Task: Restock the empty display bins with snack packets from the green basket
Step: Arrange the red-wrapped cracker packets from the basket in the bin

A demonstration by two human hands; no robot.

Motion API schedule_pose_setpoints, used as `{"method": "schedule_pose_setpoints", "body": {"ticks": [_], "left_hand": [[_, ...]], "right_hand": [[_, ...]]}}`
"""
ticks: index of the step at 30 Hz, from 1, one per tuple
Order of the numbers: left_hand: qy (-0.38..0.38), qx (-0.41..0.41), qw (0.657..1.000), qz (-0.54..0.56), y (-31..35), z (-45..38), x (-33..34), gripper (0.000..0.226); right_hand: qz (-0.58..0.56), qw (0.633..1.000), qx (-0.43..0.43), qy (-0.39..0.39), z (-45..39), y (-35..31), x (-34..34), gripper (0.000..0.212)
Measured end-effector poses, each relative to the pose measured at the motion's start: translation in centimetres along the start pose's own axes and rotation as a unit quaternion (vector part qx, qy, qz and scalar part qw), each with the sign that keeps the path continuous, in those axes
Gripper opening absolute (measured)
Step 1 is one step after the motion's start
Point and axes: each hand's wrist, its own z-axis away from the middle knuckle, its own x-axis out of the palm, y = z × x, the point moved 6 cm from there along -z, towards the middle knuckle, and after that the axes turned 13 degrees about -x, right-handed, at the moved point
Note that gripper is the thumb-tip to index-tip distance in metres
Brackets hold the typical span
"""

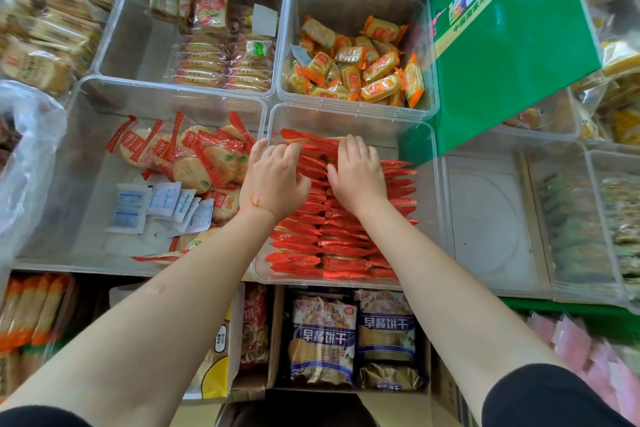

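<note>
Both bare forearms reached forward from the camera over a box of blue biscuit bags (353, 336) into the near clear bin (424, 184), where the red snack packets (322, 243) stood packed in rows on edge. Over the far end of those rows, the left hand (273, 177) lay knuckles up with its fingers curled down among the packet tops, seemingly pinching a few; the right hand (358, 172) lay just beside it, fingers bent and slightly spread, pressing on the same rows. Whether either thumb closed on a packet could not be told. Beyond the fingertips sat a bin of orange packets (356, 69); left of the fingers, round rice crackers (194, 156) lay loose in another bin. No green basket could be made out with certainty. Judged by their look, the packets were light, slick film around brittle biscuits, best gathered several together across the flat sides, not squeezed hard or tugged by their crimped ends.
</note>
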Motion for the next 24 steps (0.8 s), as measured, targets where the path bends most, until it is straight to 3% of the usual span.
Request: {"method": "schedule_pose_setpoints", "body": {"ticks": [3,12,17,21,24], "left_hand": [[0.002,0.001,1.000,0.000,0.0,0.0,0.1,0.034],[-0.001,0.004,1.000,-0.017,0.1,0.0,0.0,0.039],[0.018,0.016,0.999,-0.029,0.4,0.0,-0.2,0.032],[0.029,0.016,0.998,-0.046,0.3,0.6,-0.7,0.032],[0.012,0.018,0.999,-0.027,2.3,3.1,-1.4,0.037]], "right_hand": [[-0.087,0.993,0.060,-0.050,0.5,1.5,1.1,0.070],[-0.062,0.988,0.048,-0.133,0.5,0.5,1.1,0.076],[-0.108,0.993,0.030,0.037,4.2,-2.1,-1.8,0.062],[-0.175,0.979,0.021,0.101,9.8,-3.5,-2.3,0.028],[-0.217,0.965,0.048,0.137,13.7,-3.1,-3.6,0.021]]}}
